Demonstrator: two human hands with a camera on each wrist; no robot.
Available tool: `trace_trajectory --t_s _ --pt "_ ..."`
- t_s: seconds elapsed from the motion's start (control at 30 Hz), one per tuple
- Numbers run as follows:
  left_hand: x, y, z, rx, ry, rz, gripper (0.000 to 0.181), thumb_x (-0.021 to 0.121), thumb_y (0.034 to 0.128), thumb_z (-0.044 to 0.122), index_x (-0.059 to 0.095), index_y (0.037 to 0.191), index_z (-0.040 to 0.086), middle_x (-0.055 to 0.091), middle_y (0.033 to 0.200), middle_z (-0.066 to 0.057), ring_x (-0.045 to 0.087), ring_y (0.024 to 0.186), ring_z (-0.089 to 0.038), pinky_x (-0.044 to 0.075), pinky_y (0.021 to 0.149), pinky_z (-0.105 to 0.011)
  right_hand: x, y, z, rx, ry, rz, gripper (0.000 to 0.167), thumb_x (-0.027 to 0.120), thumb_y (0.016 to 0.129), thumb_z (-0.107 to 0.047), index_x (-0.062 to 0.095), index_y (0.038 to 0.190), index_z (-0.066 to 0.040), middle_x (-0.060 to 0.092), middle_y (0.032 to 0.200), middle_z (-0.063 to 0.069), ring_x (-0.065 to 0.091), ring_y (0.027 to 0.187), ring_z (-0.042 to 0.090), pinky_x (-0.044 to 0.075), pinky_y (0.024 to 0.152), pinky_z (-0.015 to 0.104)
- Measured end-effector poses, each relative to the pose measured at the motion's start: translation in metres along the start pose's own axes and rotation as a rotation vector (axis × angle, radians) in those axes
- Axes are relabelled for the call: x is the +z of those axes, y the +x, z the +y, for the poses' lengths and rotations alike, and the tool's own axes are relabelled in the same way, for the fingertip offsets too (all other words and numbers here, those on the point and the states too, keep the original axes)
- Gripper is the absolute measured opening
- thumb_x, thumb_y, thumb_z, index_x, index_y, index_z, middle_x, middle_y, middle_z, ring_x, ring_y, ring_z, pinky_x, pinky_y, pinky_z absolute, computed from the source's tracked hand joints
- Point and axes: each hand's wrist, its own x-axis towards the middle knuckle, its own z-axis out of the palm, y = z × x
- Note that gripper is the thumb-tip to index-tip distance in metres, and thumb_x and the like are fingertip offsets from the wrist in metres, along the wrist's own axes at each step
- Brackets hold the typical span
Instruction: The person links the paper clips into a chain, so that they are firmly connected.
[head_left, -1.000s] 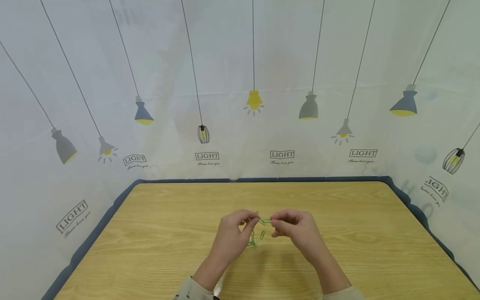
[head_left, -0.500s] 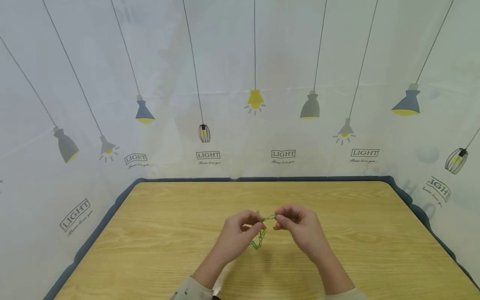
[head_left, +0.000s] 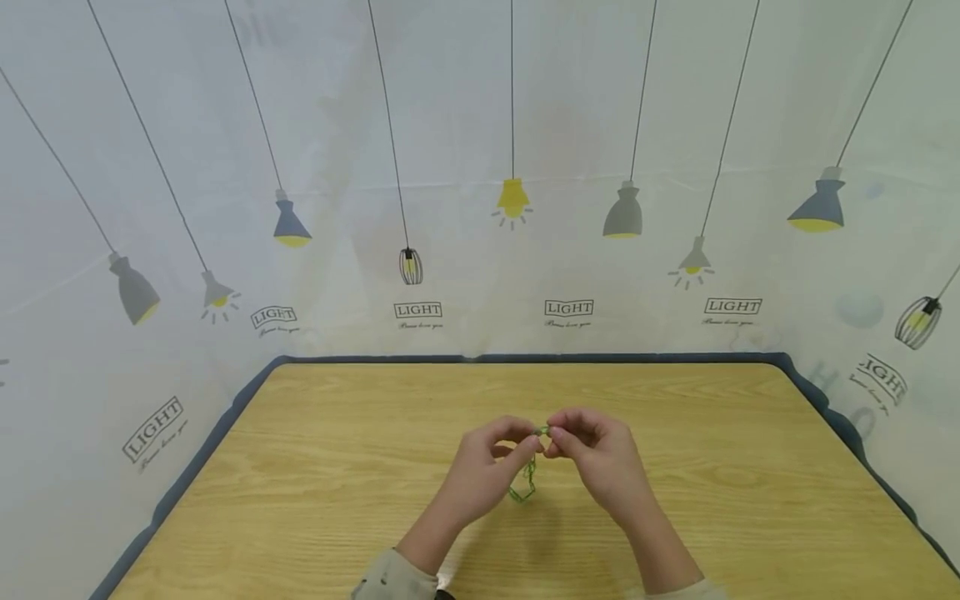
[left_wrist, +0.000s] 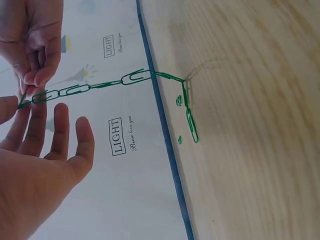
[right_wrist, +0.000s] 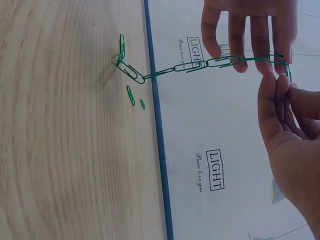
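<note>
A chain of green paper clips (left_wrist: 74, 90) hangs from the fingertips of my left hand (head_left: 480, 475), which pinches it near the top. The chain's lower end bends and lies on the wooden table. My right hand (head_left: 606, 462) pinches a green paper clip (head_left: 543, 431) at the top of the chain, its thumb and index finger close to the left fingertips. Whether that clip is hooked into the chain cannot be told, as the fingers partly hide it. In the left wrist view, the left hand's other fingers (left_wrist: 61, 127) spread loosely beside the chain.
Two loose green paper clips (right_wrist: 131, 95) lie on the table (head_left: 337, 442) past the hanging chain. A white wall sheet (head_left: 450, 108) printed with lamps surrounds the table, with a dark blue border (head_left: 390, 360) along its edge.
The left hand has moved right, bringing both hands' fingertips closer together over the clip. The hanging chain has shifted right with it.
</note>
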Motion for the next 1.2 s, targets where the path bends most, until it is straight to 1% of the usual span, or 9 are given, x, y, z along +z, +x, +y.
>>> trace_trajectory --t_s 0.1,0.23,0.43,0.57,0.7,0.83,1.0,1.1,1.2 --pt "0.000 0.001 0.001 0.017 0.024 0.028 0.025 0.064 0.1084 0.030 0.076 0.116 0.010 0.078 0.116 -0.010 0.071 0.110 -0.017 0.059 0.101 -0.046 -0.001 0.000 0.000 0.005 -0.013 -0.002 0.011 0.067 0.103 -0.003 0.072 0.111 0.003 0.073 0.103 0.016 0.073 0.085 0.017 0.065 0.084 0.027" --pt "0.000 0.002 0.002 0.043 0.067 0.071 0.020 0.065 0.1083 0.028 0.078 0.111 0.013 0.080 0.110 -0.006 0.073 0.103 -0.015 0.060 0.095 -0.040 -0.005 0.002 -0.001 -0.014 -0.046 -0.025 0.011 0.068 0.103 -0.005 0.073 0.111 0.001 0.074 0.100 0.011 0.073 0.086 0.017 0.064 0.085 0.026" --pt "-0.001 0.002 0.004 0.059 0.089 0.091 0.022 0.063 0.1090 0.027 0.078 0.112 0.012 0.080 0.107 -0.007 0.075 0.099 -0.020 0.061 0.092 -0.036 -0.015 0.009 -0.003 -0.043 -0.093 -0.065 0.014 0.069 0.104 -0.009 0.073 0.114 0.000 0.073 0.103 0.011 0.072 0.090 0.017 0.063 0.088 0.026" --pt "-0.002 0.002 0.002 0.055 0.082 0.107 0.023 0.063 0.1092 0.027 0.078 0.112 0.011 0.080 0.103 -0.004 0.077 0.099 -0.027 0.062 0.091 -0.035 -0.023 0.020 -0.004 -0.056 -0.143 -0.078 0.017 0.068 0.105 -0.015 0.073 0.117 -0.004 0.073 0.107 0.011 0.071 0.094 0.018 0.062 0.091 0.030" --pt "-0.004 0.000 -0.002 0.043 0.082 0.114 0.023 0.064 0.1086 0.028 0.078 0.113 0.010 0.080 0.102 -0.004 0.077 0.097 -0.024 0.061 0.091 -0.031 -0.027 0.035 -0.003 -0.061 -0.226 -0.130 0.022 0.068 0.106 -0.022 0.073 0.121 -0.007 0.074 0.114 0.011 0.071 0.099 0.020 0.062 0.095 0.038" --pt "-0.004 -0.002 -0.004 0.026 0.086 0.106 0.025 0.064 0.1084 0.030 0.078 0.114 0.010 0.080 0.102 -0.006 0.077 0.097 -0.025 0.060 0.090 -0.027 -0.027 0.047 -0.001 -0.084 -0.287 -0.196 0.025 0.067 0.107 -0.024 0.072 0.125 -0.008 0.073 0.118 0.013 0.068 0.100 0.022 0.061 0.091 0.037" --pt "-0.004 -0.004 -0.004 0.018 0.080 0.091 0.028 0.064 0.1086 0.032 0.078 0.114 0.009 0.081 0.103 -0.007 0.077 0.099 -0.030 0.061 0.090 -0.028 -0.025 0.062 0.005 -0.133 -0.260 -0.261 0.029 0.066 0.108 -0.022 0.070 0.133 -0.008 0.072 0.123 0.018 0.068 0.100 0.020 0.062 0.089 0.034" --pt "-0.005 -0.004 -0.004 0.022 0.079 0.092 0.028 0.064 0.1086 0.032 0.079 0.114 0.009 0.081 0.103 -0.007 0.077 0.099 -0.029 0.061 0.089 -0.029 -0.023 0.072 0.011 -0.127 -0.226 -0.293 0.031 0.066 0.108 -0.021 0.068 0.136 -0.009 0.072 0.126 0.019 0.069 0.100 0.018 0.063 0.092 0.040" --pt "-0.006 -0.005 -0.004 0.021 0.086 0.092 0.026 0.064 0.1088 0.031 0.079 0.114 0.010 0.081 0.103 -0.007 0.078 0.098 -0.025 0.062 0.089 -0.029 -0.021 0.080 0.021 -0.108 -0.225 -0.334 0.031 0.066 0.107 -0.019 0.068 0.137 -0.010 0.071 0.125 0.018 0.069 0.099 0.018 0.063 0.093 0.047"
